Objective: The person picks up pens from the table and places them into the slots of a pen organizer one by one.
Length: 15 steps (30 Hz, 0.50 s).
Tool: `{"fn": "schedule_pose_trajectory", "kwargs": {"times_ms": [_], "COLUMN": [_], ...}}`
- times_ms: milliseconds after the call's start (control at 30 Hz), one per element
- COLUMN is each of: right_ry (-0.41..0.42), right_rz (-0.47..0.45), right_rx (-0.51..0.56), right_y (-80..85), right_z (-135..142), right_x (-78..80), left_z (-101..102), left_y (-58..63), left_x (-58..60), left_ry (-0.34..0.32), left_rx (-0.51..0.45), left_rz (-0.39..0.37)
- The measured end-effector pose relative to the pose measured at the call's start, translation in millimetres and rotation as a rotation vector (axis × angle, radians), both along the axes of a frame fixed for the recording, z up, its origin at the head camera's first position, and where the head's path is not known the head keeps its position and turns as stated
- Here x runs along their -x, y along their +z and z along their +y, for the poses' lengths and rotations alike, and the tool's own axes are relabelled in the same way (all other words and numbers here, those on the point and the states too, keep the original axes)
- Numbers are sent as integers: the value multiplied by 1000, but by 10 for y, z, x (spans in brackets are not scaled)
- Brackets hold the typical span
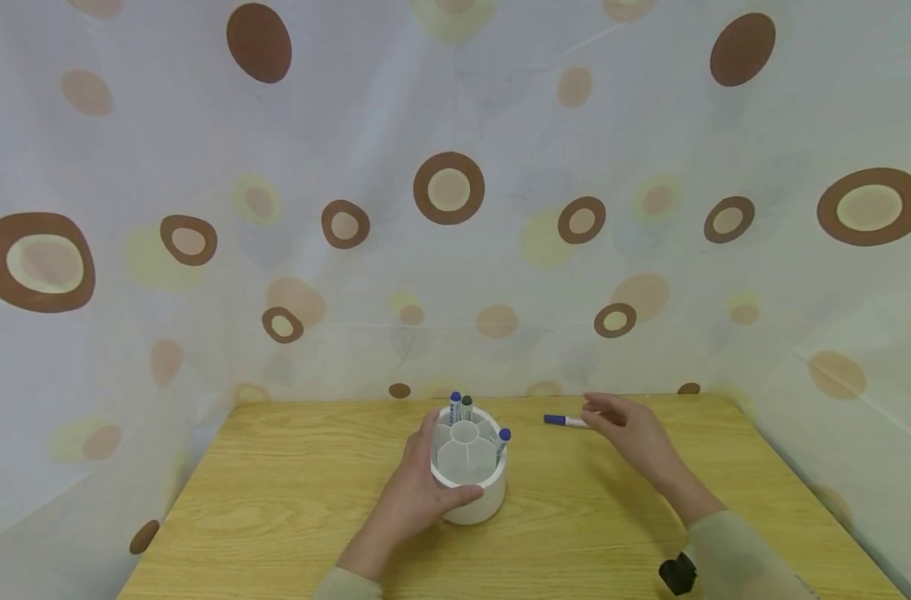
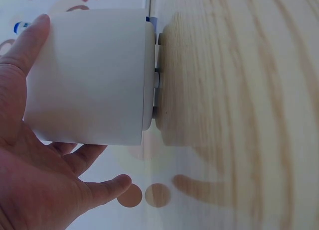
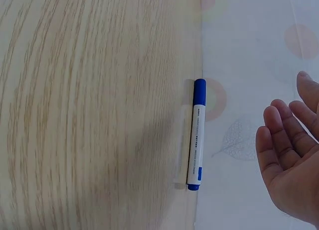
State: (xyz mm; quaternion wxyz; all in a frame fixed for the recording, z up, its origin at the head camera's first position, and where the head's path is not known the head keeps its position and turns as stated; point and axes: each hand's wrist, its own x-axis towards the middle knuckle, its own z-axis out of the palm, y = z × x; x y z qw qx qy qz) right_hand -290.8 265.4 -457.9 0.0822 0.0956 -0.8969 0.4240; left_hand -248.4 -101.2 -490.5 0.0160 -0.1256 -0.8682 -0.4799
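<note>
Just left of the table's middle is a round white divided pen holder (image 1: 476, 503), also large in the left wrist view (image 2: 94, 80). My left hand (image 1: 412, 493) grips its side, the thumb across the front and the fingers around the left. Inside the holder stand a blue-capped marker (image 1: 455, 407) and a dark-capped marker (image 1: 467, 407) at the back, and another blue-capped marker (image 1: 503, 442) leans at the right. A white marker with a blue cap (image 3: 197, 135) lies on the table to the right. Above its right end hovers my right hand (image 1: 637, 435), fingers loosely bent, apart from the marker.
The wood-grain table (image 1: 290, 500) meets a patterned curtain (image 1: 500, 275) at its back edge, and the curtain continues along both sides. A small black object (image 1: 678, 573) sits by the right sleeve.
</note>
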Motion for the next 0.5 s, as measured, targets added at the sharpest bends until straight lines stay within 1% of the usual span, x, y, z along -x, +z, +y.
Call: {"fn": "schedule_pose_trajectory", "kwargs": {"times_ms": [200, 300, 500], "right_ry": [-13, -15, -22], "right_rz": [-19, -12, -17], "right_rx": [-5, -23, -27], "right_y": [-45, -69, -116], "right_z": [98, 136, 231], "right_x": [16, 22, 52], "left_z": [-3, -2, -5], "left_y": [2, 1, -3], "left_x": [1, 1, 7], "left_ry": [1, 1, 0], "left_rx": [6, 8, 6], "left_rz": [0, -2, -5]}}
